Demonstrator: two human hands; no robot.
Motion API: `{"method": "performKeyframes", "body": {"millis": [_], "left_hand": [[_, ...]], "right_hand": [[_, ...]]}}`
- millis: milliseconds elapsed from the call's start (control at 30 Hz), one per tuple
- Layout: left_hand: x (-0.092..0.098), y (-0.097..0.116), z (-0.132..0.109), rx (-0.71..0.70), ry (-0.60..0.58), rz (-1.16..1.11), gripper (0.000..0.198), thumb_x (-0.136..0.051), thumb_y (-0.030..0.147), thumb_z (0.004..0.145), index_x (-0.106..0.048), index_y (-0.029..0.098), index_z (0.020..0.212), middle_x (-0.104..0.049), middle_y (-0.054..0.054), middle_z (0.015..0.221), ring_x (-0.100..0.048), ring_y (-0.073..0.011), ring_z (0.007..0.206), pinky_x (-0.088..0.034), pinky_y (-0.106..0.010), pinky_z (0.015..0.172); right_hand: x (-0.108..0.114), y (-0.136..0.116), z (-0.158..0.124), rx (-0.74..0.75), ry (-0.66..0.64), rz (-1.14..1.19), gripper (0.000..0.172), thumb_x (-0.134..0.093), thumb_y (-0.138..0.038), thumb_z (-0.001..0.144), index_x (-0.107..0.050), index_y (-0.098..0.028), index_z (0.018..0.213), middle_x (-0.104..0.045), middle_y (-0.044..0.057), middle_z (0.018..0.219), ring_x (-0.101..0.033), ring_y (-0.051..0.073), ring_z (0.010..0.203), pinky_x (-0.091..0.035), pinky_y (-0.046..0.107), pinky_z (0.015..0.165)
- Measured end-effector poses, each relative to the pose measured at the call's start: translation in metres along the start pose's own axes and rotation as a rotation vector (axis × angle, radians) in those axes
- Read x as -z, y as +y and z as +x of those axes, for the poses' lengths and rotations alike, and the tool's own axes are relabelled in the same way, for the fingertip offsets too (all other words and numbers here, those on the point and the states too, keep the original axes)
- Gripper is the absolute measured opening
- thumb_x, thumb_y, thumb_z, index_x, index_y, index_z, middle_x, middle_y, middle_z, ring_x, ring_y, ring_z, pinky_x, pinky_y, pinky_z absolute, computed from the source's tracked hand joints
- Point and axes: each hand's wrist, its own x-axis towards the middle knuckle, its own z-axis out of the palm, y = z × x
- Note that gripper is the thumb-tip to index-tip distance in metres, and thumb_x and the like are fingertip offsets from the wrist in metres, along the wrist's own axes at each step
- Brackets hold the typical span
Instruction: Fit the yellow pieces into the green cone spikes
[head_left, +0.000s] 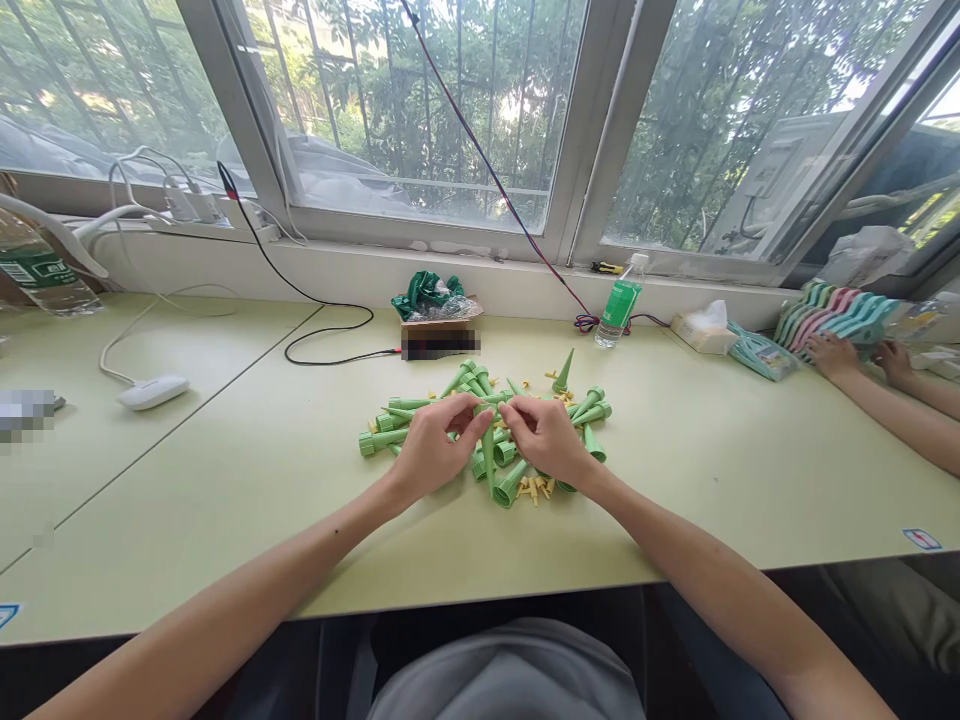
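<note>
Labels first: clear bottle (619,305) near the windowsill, green label, white characters too small to read. Second bottle (49,270) at far left, dark green label, print likewise unreadable. Sticker (921,539) at the table's right front edge, blue border, red mark inside; no words made out. Dark strip on the front of the small carton (441,318) is pixelated.

Green cone (489,460) at the hands, middle of the table (300,540), over the near part of a loose heap. Long axis runs roughly toward and away from the wearer; narrow end points at the wearer, wide end up by the fingertips.

Left hand (441,440): fingers curled, thumb and forefinger pinched at the cone's wide end. Right hand (549,435): fingers bent in, thumb and forefinger together just beside the left fingertips; cannot tell what, if anything, sits between them.

Heap of cones (508,487) lies around and under both hands, axes every which way. One near piece turns its open mouth toward the wearer. Upright cone (563,372) beyond the right hand, tip up. Yellow pieces (535,488) scattered among them.
</note>
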Motion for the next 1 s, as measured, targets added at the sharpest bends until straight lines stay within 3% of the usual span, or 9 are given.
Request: {"method": "performKeyframes", "body": {"millis": [233, 333, 433, 633, 800, 1000], "left_hand": [[0.0003, 0.0018, 0.0003, -0.104, 0.031, 0.086, 0.024, -0.056, 0.039, 0.091, -0.067, 0.018, 0.092, -0.064, -0.002, 0.073, -0.057, -0.0128, 0.063, -0.046, -0.025, 0.061], [-0.0001, 0.0015, 0.0006, -0.052, 0.035, 0.033, 0.024, -0.057, 0.04, 0.09, -0.066, 0.017, 0.09, -0.064, -0.002, 0.072, -0.057, -0.0127, 0.062, -0.047, -0.024, 0.06], [0.0001, 0.0005, 0.0015, 0.063, 0.013, -0.078, 0.027, -0.058, 0.043, 0.09, -0.065, 0.017, 0.087, -0.059, 0.001, 0.062, -0.054, -0.0116, 0.054, -0.044, -0.023, 0.053], [0.0039, 0.0016, 0.0062, 0.212, -0.023, -0.313, 0.032, -0.057, 0.046, 0.091, -0.061, 0.017, 0.078, -0.055, 0.002, 0.053, -0.051, -0.0106, 0.047, -0.041, -0.023, 0.048], [0.0049, 0.002, 0.0071, 0.265, -0.042, -0.385, 0.034, -0.057, 0.047, 0.091, -0.059, 0.017, 0.076, -0.052, 0.003, 0.052, -0.049, -0.0102, 0.045, -0.04, -0.022, 0.045], [0.0037, -0.0007, 0.0052, 0.243, -0.036, -0.341, 0.035, -0.057, 0.047, 0.091, -0.06, 0.016, 0.075, -0.05, 0.004, 0.05, -0.048, -0.0092, 0.043, -0.039, -0.021, 0.044]], "right_hand": [[-0.0015, 0.001, 0.0014, -0.031, -0.002, 0.019, 0.045, -0.045, -0.043, 0.096, -0.04, -0.02, 0.058, -0.038, -0.004, 0.052, -0.038, 0.011, 0.05, -0.032, 0.025, 0.05], [-0.0014, 0.001, 0.0008, -0.032, 0.011, 0.02, 0.039, -0.045, -0.042, 0.097, -0.048, -0.02, 0.065, -0.042, -0.004, 0.052, -0.038, 0.011, 0.049, -0.032, 0.024, 0.05], [-0.0003, -0.0005, -0.0001, -0.013, 0.027, 0.026, 0.028, -0.047, -0.042, 0.097, -0.058, -0.02, 0.085, -0.046, -0.005, 0.055, -0.042, 0.011, 0.05, -0.034, 0.024, 0.052], [0.0016, -0.003, -0.0004, 0.092, 0.012, 0.018, 0.021, -0.053, -0.039, 0.096, -0.06, -0.019, 0.101, -0.058, -0.001, 0.069, -0.05, 0.012, 0.058, -0.042, 0.024, 0.059], [0.0009, 0.0009, 0.0003, 0.131, -0.013, 0.042, 0.017, -0.056, -0.033, 0.094, -0.061, -0.019, 0.103, -0.067, 0.005, 0.085, -0.061, 0.015, 0.071, -0.048, 0.026, 0.067], [0.0004, 0.0041, 0.0008, 0.165, -0.043, 0.0, 0.017, -0.051, -0.032, 0.097, -0.06, -0.018, 0.093, -0.058, 0.0, 0.069, -0.049, 0.012, 0.059, -0.042, 0.025, 0.06]]}}
